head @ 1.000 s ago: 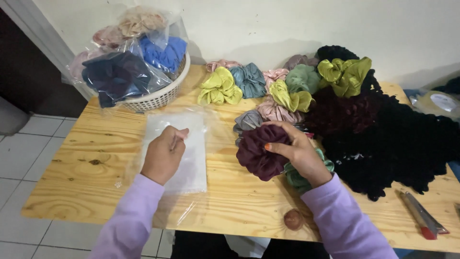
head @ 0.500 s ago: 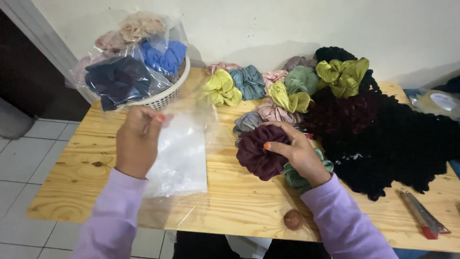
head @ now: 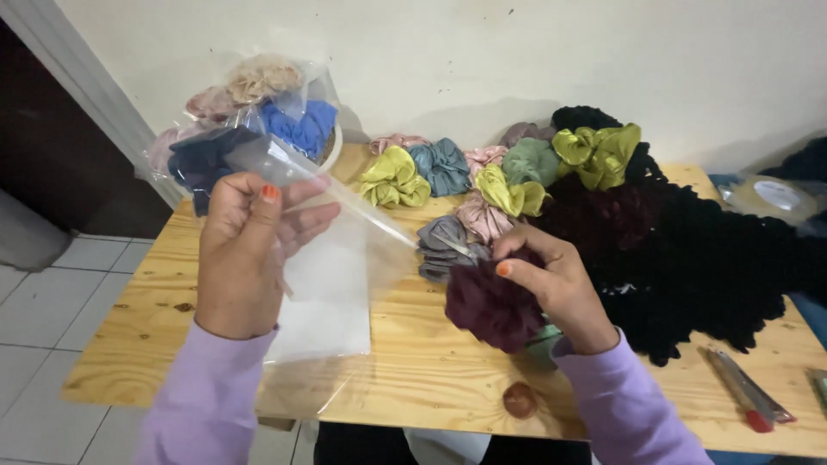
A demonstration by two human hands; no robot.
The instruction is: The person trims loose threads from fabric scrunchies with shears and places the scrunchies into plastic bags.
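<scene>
Left hand (head: 245, 250) pinches empty clear plastic bag (head: 332, 284) | right hand (head: 556, 288) grips maroon scrunchie (head: 491, 306) | far-left basket (head: 332, 151) holds bagged scrunchies (head: 250, 112)

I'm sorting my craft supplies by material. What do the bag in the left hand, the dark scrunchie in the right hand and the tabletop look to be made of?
Clear bag: thin glossy plastic film, see-through, with shiny creases. Maroon scrunchie: soft matte fabric, perhaps velvet, gathered in folds. Table: pale unfinished-looking wood, probably pine, showing grain and knots.
</scene>
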